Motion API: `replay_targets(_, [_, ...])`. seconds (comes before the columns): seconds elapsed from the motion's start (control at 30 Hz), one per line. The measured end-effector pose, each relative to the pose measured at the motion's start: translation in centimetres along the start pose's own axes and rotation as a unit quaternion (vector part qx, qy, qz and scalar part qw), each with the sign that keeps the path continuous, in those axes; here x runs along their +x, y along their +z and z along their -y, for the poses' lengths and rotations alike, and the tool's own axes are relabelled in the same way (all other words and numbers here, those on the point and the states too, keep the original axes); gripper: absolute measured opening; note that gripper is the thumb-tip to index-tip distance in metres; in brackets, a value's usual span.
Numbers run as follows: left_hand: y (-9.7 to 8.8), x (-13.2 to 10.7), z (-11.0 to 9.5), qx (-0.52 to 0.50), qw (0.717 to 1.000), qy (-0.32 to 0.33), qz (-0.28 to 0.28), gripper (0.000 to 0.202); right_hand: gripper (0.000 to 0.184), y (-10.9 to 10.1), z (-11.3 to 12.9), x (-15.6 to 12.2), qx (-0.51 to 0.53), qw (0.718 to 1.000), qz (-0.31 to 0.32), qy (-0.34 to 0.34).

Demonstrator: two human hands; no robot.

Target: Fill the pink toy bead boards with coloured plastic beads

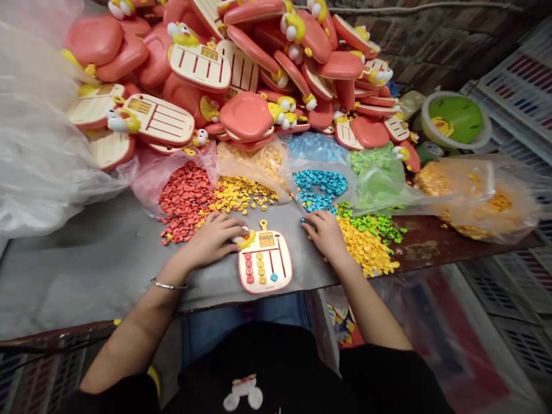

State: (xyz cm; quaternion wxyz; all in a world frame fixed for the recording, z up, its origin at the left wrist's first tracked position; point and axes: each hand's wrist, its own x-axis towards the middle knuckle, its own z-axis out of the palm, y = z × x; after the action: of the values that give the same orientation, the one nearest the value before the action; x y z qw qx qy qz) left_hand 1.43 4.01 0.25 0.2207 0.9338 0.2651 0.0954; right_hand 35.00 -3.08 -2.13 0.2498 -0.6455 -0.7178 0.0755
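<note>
A cream toy board (254, 282) with a coral rim lies flat near the table's front edge. Its left slot holds several red pieces (249, 269), the slot beside it several yellow pieces (261, 269), and the third a single blue piece (274, 277) at its lower end. My left hand (215, 237) grips the board's yellow character head (245, 237) at the upper left, fingers over it. To the right of the board, my right hand (326, 233) is closed in a pinch, a small blue piece (303, 220) at its fingertips. Loose blue pieces (317, 187) lie just beyond that hand.
Coral-backed boards (250, 115) are heaped at the back. Piles of red pieces (183, 198), yellow pieces (241, 192) and green pieces (375, 223) spill from plastic bags along the middle. More yellow pieces (366, 247) lie at right, near a green-lined tub (457, 118). Clear plastic (47, 149) bulges at left.
</note>
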Motion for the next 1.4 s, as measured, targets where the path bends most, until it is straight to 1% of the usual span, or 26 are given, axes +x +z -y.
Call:
replay_targets(0.07, [0.0, 0.0, 0.0, -0.005, 1.0, -0.003, 0.001, 0.026, 0.016, 0.6, 0.1, 0.5, -0.026, 0.999, 0.021, -0.002])
replay_targets(0.1, [0.0, 0.0, 0.0, -0.007, 1.0, -0.004, 0.001, 0.026, 0.016, 0.7, 0.3, 0.6, -0.013, 1.0, 0.024, -0.005])
replay_targets(0.2, [0.0, 0.0, 0.0, -0.01, 1.0, -0.002, 0.002, 0.026, 0.014, 0.5, 1.8, 0.0, 0.097, 0.995, 0.023, -0.031])
replay_targets(0.27, [0.0, 0.0, 0.0, -0.008, 1.0, -0.002, 0.003, 0.026, 0.011, 0.3, 3.2, -0.7, 0.172, 0.983, 0.034, -0.06])
replay_targets(0.3, [0.0, 0.0, 0.0, -0.006, 1.0, -0.001, 0.004, 0.026, 0.01, 0.3, 3.9, -0.9, 0.194, 0.977, 0.039, -0.074])
replay_targets(0.37, [0.0, -0.1, 0.0, -0.002, 1.0, 0.0, 0.003, 0.026, 0.012, 0.7, 5.1, -1.2, 0.197, 0.974, 0.042, -0.1])
replay_targets(0.43, [0.0, -0.1, 0.0, 0.002, 1.0, 0.003, 0.002, 0.026, 0.014, 1.5, 5.7, -1.0, 0.16, 0.979, 0.038, -0.124])
replay_targets(0.53, [0.0, -0.1, 0.0, 0.008, 1.0, 0.003, 0.001, 0.026, 0.016, 2.1, 5.9, -0.4, 0.111, 0.981, 0.039, -0.157])
replay_targets(0.6, [0.0, -0.1, 0.0, 0.01, 1.0, 0.002, -0.001, 0.026, 0.016, 2.0, 5.6, -0.4, 0.113, 0.976, 0.051, -0.177])
replay_targets(0.67, [0.1, -0.1, 0.0, 0.01, 1.0, 0.0, -0.002, 0.027, 0.015, 1.5, 5.4, -0.7, 0.139, 0.969, 0.076, -0.19])
replay_targets(0.73, [0.1, -0.1, 0.0, 0.01, 1.0, -0.003, -0.002, 0.027, 0.013, 1.2, 5.3, -1.3, 0.172, 0.962, 0.094, -0.188])
replay_targets(0.9, [0.0, -0.1, 0.0, 0.01, 1.0, -0.001, 0.002, 0.026, 0.016, 2.0, 6.4, -1.5, 0.235, 0.952, 0.101, -0.165])
replay_targets(0.93, [0.0, -0.1, 0.0, 0.008, 1.0, -0.001, 0.0, 0.026, 0.017, 2.1, 6.7, -1.4, 0.247, 0.948, 0.112, -0.168])
replay_targets(1.0, [0.0, -0.1, 0.0, 0.0, 1.0, -0.004, -0.002, 0.026, 0.014, 1.8, 7.1, -1.3, 0.272, 0.932, 0.156, -0.182])
replay_targets(1.07, [0.0, -0.1, 0.0, -0.006, 1.0, -0.005, -0.003, 0.026, 0.011, 0.9, 7.0, -1.6, 0.303, 0.911, 0.205, -0.192])
replay_targets(1.1, [0.0, -0.1, 0.0, -0.006, 1.0, -0.005, -0.003, 0.026, 0.013, 0.3, 6.6, -1.8, 0.319, 0.904, 0.214, -0.186])
replay_targets(1.13, [0.0, 0.0, 0.0, -0.005, 1.0, -0.004, -0.002, 0.026, 0.015, -0.4, 6.1, -2.1, 0.327, 0.908, 0.2, -0.168])
replay_targets(1.17, [0.0, 0.0, 0.0, -0.003, 1.0, -0.003, -0.002, 0.026, 0.015, -1.1, 5.3, -2.4, 0.322, 0.923, 0.159, -0.136])
replay_targets(1.2, [0.0, 0.0, 0.0, -0.001, 1.0, -0.001, 0.0, 0.025, 0.014, -1.7, 4.4, -2.7, 0.299, 0.944, 0.102, -0.095])
replay_targets(1.27, [0.0, 0.0, 0.0, -0.001, 1.0, 0.001, 0.002, 0.026, 0.013, -2.6, 2.3, -3.2, 0.197, 0.98, -0.004, -0.021])
replay_targets(1.3, [0.0, 0.0, 0.0, -0.002, 1.0, 0.001, 0.003, 0.026, 0.012, -2.8, 1.2, -3.3, 0.135, 0.991, -0.026, -0.002])
replay_targets(1.33, [0.0, 0.0, 0.0, -0.003, 1.0, 0.001, 0.002, 0.026, 0.012, -2.8, 0.3, -3.4, 0.077, 0.997, -0.025, 0.001])
replay_targets(1.4, [0.0, 0.0, 0.0, -0.006, 1.0, 0.0, 0.0, 0.026, 0.013, -2.5, -1.0, -3.6, -0.008, 1.0, 0.013, -0.016])
